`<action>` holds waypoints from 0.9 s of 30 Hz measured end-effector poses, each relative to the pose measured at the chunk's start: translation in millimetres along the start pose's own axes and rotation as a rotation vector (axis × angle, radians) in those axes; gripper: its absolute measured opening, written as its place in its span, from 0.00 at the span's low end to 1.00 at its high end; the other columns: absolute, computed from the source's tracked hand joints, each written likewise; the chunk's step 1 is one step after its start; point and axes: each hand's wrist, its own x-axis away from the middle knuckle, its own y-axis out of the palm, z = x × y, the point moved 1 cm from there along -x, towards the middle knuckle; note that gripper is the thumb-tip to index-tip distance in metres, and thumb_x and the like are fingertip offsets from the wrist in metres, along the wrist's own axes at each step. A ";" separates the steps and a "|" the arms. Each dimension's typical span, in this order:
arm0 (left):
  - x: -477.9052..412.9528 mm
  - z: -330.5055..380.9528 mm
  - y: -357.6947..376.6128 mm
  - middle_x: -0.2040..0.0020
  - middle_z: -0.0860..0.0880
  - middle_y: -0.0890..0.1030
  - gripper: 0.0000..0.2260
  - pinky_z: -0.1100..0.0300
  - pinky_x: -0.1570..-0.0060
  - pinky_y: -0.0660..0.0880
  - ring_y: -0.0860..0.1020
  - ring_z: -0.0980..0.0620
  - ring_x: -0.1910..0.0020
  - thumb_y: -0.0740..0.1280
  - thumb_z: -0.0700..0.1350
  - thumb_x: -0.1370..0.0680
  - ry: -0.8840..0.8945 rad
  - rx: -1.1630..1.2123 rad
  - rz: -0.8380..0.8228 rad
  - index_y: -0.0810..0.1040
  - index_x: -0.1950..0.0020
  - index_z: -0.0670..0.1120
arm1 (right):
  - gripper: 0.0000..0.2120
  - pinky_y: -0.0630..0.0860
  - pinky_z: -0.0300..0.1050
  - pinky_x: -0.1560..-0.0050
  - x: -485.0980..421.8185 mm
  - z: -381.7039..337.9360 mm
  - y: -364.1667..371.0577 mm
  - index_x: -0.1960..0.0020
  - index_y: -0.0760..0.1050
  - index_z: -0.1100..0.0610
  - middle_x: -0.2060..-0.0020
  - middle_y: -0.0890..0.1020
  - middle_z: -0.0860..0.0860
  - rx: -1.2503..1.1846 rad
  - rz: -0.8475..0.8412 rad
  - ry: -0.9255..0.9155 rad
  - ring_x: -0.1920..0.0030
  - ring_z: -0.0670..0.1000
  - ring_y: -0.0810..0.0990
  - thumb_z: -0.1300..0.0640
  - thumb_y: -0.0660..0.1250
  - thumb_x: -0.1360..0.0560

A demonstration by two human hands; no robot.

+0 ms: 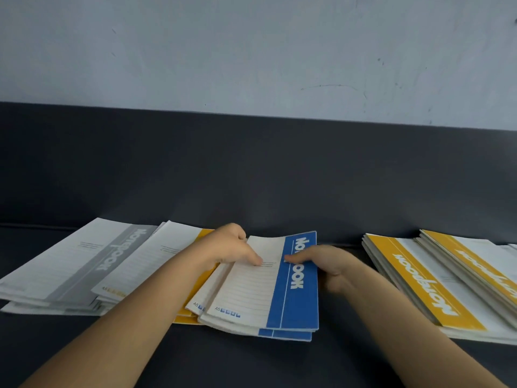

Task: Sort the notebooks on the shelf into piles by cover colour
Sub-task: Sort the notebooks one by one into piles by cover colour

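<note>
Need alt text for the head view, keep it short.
The left hand and right hand touch the top blue-and-white notebook of a central pile on a dark shelf. Grey-and-white notebooks lie left, yellow-and-white notebooks right.

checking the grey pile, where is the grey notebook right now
In the head view the grey notebook tops a stack at the far left of the shelf, with a yellow-banded notebook just to its right.
</note>
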 end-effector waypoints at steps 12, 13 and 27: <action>29.2 33.8 18.8 0.56 0.54 0.85 0.16 0.59 0.56 0.80 0.83 0.55 0.53 0.77 0.46 0.34 0.437 0.829 0.157 0.80 0.49 0.50 | 0.09 0.79 0.39 0.66 38.7 -28.0 -0.2 0.53 0.76 0.53 0.59 0.86 0.48 -0.198 0.164 -0.888 0.60 0.51 0.85 0.58 0.73 0.31; 29.4 33.7 20.6 0.57 0.55 0.85 0.14 0.62 0.59 0.79 0.83 0.56 0.55 0.77 0.45 0.34 0.469 0.832 0.169 0.80 0.51 0.50 | 0.11 0.79 0.39 0.66 39.6 -28.2 -1.9 0.52 0.76 0.53 0.59 0.86 0.48 -0.210 0.170 -0.920 0.60 0.51 0.85 0.57 0.74 0.33; 16.5 23.9 31.8 0.46 0.49 0.80 0.17 0.59 0.58 0.81 0.82 0.54 0.52 0.70 0.46 0.23 0.306 0.572 0.232 0.65 0.39 0.47 | 0.12 0.81 0.47 0.64 21.8 -21.9 -24.2 0.51 0.77 0.59 0.60 0.86 0.54 0.065 0.113 -0.494 0.62 0.55 0.86 0.60 0.76 0.32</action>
